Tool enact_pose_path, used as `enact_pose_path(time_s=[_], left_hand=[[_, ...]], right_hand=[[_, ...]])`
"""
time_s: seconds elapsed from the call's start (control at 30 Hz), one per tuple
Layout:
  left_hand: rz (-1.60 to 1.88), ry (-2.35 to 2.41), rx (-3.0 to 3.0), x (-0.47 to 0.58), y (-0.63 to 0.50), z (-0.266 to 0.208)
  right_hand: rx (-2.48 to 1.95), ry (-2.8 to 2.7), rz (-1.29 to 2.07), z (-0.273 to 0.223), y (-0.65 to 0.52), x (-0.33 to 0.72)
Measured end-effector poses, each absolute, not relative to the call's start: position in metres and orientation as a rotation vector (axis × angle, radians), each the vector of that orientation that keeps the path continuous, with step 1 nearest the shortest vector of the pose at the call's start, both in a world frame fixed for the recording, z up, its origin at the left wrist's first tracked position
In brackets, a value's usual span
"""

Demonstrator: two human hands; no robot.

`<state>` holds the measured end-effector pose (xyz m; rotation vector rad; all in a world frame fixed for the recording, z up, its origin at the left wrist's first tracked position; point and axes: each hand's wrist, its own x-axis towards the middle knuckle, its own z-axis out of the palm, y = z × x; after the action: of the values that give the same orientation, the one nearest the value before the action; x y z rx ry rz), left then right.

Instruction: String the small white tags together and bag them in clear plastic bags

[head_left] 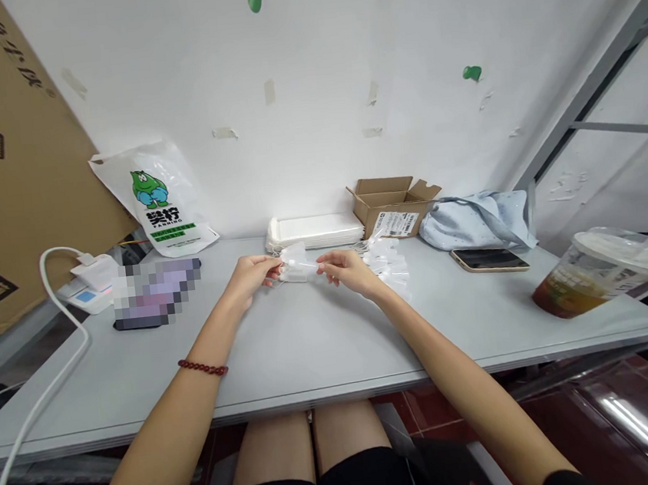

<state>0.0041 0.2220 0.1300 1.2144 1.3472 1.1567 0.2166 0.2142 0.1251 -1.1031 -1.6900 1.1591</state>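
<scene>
Between my two hands is a small translucent white tag [303, 268] with a thin string at its left end. My left hand [251, 279] pinches the string end, while the fingers of my right hand [345, 269] are closed on its right edge. Another white tag [293, 252] appears just behind, partly overlapped. Beside my right hand lies a loose pile of similar white tags [387, 263] with strings, partly covered by that hand. What exactly sits between the left fingertips is too small to make out.
Behind my hands stand a stack of white flat pieces [316, 230] and an open cardboard box [394, 216]. To the right are a blue cloth bag [475, 220], a phone [491, 260] and a drink cup [605, 271]. A blurred-out phone [161, 290], charger [95, 273] and plastic bag [158, 206] occupy the left.
</scene>
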Motion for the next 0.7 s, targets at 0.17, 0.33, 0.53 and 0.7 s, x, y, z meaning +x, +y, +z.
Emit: enact_pose_path(time_s=[0.17,0.33,0.53,0.7], left_hand=[[1.118,1.377,1.137,-0.001,0.222,0.13],[1.111,1.384,1.08,-0.004,0.223,0.131],[1.081,1.424,1.088,-0.005,0.226,0.125],[1.08,1.432,1.094,-0.004,0.226,0.124]], right_hand=[[-1.159,-1.735,1.145,0.128,0.209,0.213],[-1.12,-1.739,1.169,0.125,0.209,0.212],[-1.076,-1.76,1.204,0.115,0.214,0.211],[-1.102,-1.812,1.171,0.116,0.212,0.209]])
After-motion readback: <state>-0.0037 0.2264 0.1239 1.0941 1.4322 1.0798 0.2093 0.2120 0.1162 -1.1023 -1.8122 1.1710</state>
